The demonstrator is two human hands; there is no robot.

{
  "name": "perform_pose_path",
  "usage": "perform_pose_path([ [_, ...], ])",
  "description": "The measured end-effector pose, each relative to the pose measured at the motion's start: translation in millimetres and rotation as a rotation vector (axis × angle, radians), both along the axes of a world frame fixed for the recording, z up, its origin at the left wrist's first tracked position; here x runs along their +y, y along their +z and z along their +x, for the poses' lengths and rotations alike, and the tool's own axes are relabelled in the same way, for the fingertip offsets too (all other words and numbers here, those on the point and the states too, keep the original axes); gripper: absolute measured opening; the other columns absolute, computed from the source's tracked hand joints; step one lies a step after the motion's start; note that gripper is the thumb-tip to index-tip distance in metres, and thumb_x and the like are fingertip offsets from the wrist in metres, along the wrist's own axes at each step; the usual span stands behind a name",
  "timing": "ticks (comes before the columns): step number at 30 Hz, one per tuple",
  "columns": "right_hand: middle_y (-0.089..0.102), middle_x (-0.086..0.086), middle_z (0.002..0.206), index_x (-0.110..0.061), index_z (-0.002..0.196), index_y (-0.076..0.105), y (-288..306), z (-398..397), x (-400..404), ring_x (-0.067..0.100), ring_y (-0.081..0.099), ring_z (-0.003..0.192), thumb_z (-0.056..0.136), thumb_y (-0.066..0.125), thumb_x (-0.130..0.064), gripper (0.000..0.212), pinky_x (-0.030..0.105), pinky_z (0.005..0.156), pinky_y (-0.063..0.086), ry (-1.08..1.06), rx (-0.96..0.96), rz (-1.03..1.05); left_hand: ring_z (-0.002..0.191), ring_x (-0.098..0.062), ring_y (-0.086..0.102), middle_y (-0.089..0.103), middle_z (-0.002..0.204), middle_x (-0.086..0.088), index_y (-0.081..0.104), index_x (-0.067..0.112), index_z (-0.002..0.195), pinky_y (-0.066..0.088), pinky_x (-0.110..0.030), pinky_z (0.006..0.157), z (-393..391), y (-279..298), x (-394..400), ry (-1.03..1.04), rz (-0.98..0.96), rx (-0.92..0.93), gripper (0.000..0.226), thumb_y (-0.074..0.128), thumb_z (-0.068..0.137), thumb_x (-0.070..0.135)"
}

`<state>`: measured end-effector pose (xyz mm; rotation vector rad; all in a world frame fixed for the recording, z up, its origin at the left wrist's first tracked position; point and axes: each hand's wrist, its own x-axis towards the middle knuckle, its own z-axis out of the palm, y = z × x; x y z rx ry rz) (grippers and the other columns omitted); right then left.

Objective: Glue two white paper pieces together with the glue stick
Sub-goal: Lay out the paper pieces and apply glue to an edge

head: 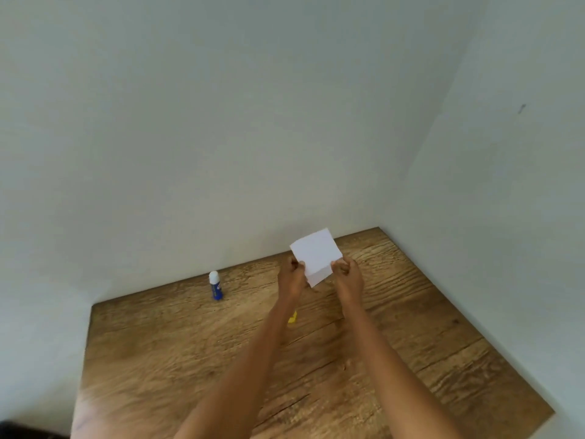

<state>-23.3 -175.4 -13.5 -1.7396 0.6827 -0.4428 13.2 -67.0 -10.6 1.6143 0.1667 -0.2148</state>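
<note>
Both forearms reach out; left hand (292, 277) and right hand (348, 275) pinch white paper (316, 255) aloft.

Desk (411, 359): wood-look top, brown, strong dark grain lines, low matt sheen.
Paper (316, 255): white, matt, smooth sheets, held above the desk's far part.
Glue stick (216, 286): looks like smooth plastic, blue body, white cap, slight gloss; stands at the desk's far edge.
Wall (221, 122): plain, pale, matt, behind the desk.
</note>
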Motion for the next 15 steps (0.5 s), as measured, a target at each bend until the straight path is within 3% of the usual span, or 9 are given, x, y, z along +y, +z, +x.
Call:
perform_pose_path([
  [3, 0.06, -0.001, 0.079, -0.009, 0.1, 0.062, 17.2, -1.3, 35.6, 0.013, 0.057, 0.072, 0.092, 0.056, -0.028, 0.021, 0.014, 0.052, 0.043, 0.16, -0.052, 0.026, 0.067, -0.016, 0.052, 0.057, 0.092, -0.008, 0.049, 0.009, 0.104, 0.04, -0.018, 0.047, -18.4, 1.4, 38.7, 0.075, -0.035, -0.058, 0.01, 0.043, 0.096, 0.012],
  [6, 0.053, 0.002, 0.062, -0.01, 0.072, 0.057, 23.9, -10.7, 74.6, 0.015, 0.049, 0.057, 0.092, 0.055, -0.028, 0.027, 0.029, 0.057, 0.04, 0.261, -0.015, 0.008, 0.069, -0.013, 0.052, 0.056, 0.088, -0.003, 0.047, 0.012, 0.096, 0.039, -0.022, 0.054, -38.8, 0.9, 77.0, 0.134, 0.076, -0.114, 0.004, 0.044, 0.096, 0.014],
  [10, 0.064, 0.009, 0.082, -0.007, 0.091, 0.063, 10.2, -35.4, 129.0, 0.021, 0.059, 0.074, 0.091, 0.055, -0.029, 0.023, 0.035, 0.068, 0.048, 0.269, 0.134, -0.039, 0.075, -0.016, 0.055, 0.058, 0.088, -0.001, 0.049, 0.015, 0.102, 0.042, -0.028, 0.063, -74.5, -6.4, 129.4, 0.234, 0.184, -0.108, 0.007, 0.046, 0.096, 0.016],
  [15, 0.056, 0.003, 0.068, -0.004, 0.114, 0.056, -7.2, -63.2, 174.9, 0.014, 0.056, 0.059, 0.099, 0.038, -0.024, 0.03, 0.03, 0.061, 0.053, 0.275, 0.315, 0.032, 0.087, -0.026, 0.062, 0.063, 0.091, -0.005, 0.049, 0.011, 0.113, 0.046, -0.031, 0.065, -111.3, -17.2, 185.8, 0.202, 0.408, -0.105, 0.025, 0.056, 0.089, 0.014],
])
